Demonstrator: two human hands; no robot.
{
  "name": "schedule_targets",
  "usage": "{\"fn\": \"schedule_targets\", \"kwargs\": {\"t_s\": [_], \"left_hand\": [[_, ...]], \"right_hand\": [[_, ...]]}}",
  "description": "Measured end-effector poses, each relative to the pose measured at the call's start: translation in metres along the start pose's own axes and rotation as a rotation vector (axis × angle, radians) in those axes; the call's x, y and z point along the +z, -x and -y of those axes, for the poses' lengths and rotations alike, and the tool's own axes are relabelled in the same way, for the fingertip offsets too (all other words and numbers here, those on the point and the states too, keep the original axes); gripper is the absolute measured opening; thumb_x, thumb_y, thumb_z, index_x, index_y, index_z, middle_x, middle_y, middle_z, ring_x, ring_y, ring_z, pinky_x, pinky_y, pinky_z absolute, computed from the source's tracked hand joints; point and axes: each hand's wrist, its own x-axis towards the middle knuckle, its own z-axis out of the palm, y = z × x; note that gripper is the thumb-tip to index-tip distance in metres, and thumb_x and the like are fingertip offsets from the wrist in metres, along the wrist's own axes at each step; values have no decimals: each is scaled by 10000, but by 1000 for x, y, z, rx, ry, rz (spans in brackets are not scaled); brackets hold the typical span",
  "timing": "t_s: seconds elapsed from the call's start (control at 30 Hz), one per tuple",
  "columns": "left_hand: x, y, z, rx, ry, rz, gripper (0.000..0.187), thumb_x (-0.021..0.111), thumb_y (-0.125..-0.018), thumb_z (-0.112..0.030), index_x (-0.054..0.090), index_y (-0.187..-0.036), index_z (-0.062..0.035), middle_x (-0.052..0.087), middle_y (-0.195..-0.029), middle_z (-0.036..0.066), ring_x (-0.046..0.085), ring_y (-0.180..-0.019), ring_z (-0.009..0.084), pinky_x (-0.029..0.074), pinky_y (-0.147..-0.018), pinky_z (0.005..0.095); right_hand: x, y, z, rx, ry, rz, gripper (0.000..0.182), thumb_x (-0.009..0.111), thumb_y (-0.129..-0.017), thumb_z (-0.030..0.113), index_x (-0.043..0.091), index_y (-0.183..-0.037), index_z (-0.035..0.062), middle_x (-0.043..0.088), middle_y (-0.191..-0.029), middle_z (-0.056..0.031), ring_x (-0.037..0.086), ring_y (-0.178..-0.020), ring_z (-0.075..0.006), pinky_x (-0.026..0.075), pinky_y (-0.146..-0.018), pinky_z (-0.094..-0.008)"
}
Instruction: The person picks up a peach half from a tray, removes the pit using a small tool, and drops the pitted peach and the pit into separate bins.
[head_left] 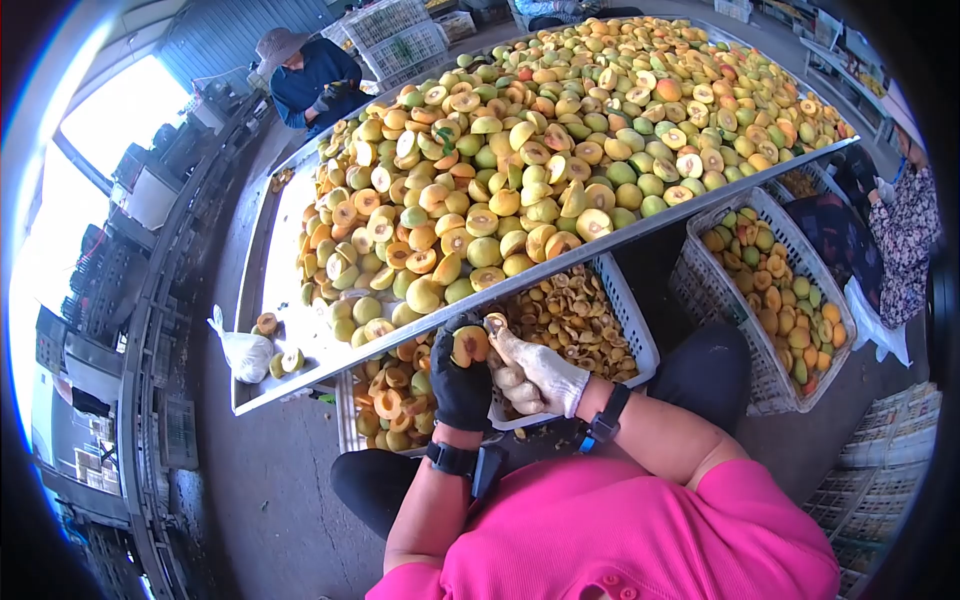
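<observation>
My left hand [458, 385], in a black glove, is closed around an apricot half [469, 346] with its orange-brown cut face showing. My right hand [535, 372], in a white knitted glove, is closed right beside it, fingers curled. At its thumb and fingertips is a small brownish piece [494, 319] too small to make out. Below my hands, a crate [640, 345] holds thin brownish fruit scraps [575, 325]. Left of it, another crate [348, 412] contains hollowed apricot halves [390, 403]. Just ahead rises a metal-edged table [650, 215] heaped with halved apricots [480, 220].
A white plastic bag [243, 350] and a few loose fruits lie on the table's left corner. On the right stands a crate of fruit [690, 262]. One person [310, 80] works at the far left, another [905, 235] at right. Stacked crates [880, 470] stand at lower right.
</observation>
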Motion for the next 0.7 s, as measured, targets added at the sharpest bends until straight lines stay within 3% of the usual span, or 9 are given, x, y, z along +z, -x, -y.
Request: {"fn": "schedule_targets", "kwargs": {"t_s": [0.1, 0.23, 0.33, 0.4, 0.47, 0.53, 0.6, 0.63, 0.7], "left_hand": [[1, -2, 7, -4, 25, -28, 216, 548, -989, -35, 623, -1191, -20, 673, -1125, 109, 640, -1052, 214, 503, -952, 355], [3, 1, -2, 1, -67, -13, 255, 550, -981, -17, 606, -1230, -19, 662, -1167, 115, 630, -1094, 218, 498, -966, 359], [3, 4, 12, -82, 64, 12, 285, 550, -975, -1, 590, -1257, -23, 651, -1178, 107, 625, -1085, 196, 498, -959, 339], [7, 2, 22, -114, 335, 10, 276, 550, -972, 5, 596, -1242, -28, 656, -1148, 97, 626, -1065, 182, 499, -949, 325], [5, 1, 20, -75, 226, -17, 251, 552, -969, 12, 608, -1210, -29, 659, -1115, 86, 625, -1043, 171, 506, -932, 313], [4, -1, 19, -54, 197, -8, 231, 554, -968, 14, 614, -1186, -31, 661, -1088, 78, 623, -1026, 166, 515, -915, 308], [-1, -5, 23, -50, 246, 48, 213, 555, -969, 12, 615, -1169, -32, 662, -1068, 72, 622, -1014, 167, 526, -895, 309], [0, -5, 24, -191, 522, 2, 213, 561, -967, 9, 614, -1169, -34, 661, -1070, 71, 622, -1008, 167, 529, -892, 311], [2, -6, 14, -480, 1067, -92, 214, 573, -962, 4, 612, -1169, -36, 660, -1072, 69, 622, -997, 169, 535, -886, 315]], "right_hand": [[-6, 0, 2, 34, -84, 154, 361, 439, -1044, 542, 509, -899, 218, 392, -616, 80, 297, -405, -43, 206, -363, -229], [2, -1, 4, -13, 216, -99, 402, 391, -1051, 547, 478, -847, 212, 383, -596, 63, 255, -368, -66, 173, -339, -260], [-8, -13, -5, -52, 307, -122, 424, 360, -1057, 539, 468, -814, 209, 388, -585, 50, 241, -350, -76, 165, -327, -271], [-7, -18, -8, -175, 388, -192, 394, 415, -1062, 469, 536, -858, 154, 466, -606, 26, 369, -395, -100, 271, -363, -272], [0, -13, -14, -316, 483, -261, 383, 449, -1062, 432, 588, -922, 103, 528, -640, 4, 485, -464, -125, 375, -423, -283], [-11, -22, -22, -544, 821, -305, 380, 500, -1050, 385, 615, -1040, 23, 637, -758, -113, 635, -705, -252, 495, -655, -364], [-10, -23, -25, -753, 1092, -307, 393, 508, -1044, 386, 613, -1065, 7, 667, -821, -177, 664, -806, -333, 505, -744, -414], [-10, -23, -24, -606, 1003, -314, 380, 521, -1037, 375, 606, -1063, 5, 665, -874, -250, 653, -871, -442, 501, -753, -462], [-21, -30, -30, -741, 1138, -297, 380, 521, -1036, 373, 605, -1064, 4, 661, -882, -269, 642, -898, -467, 501, -749, -474]]}}
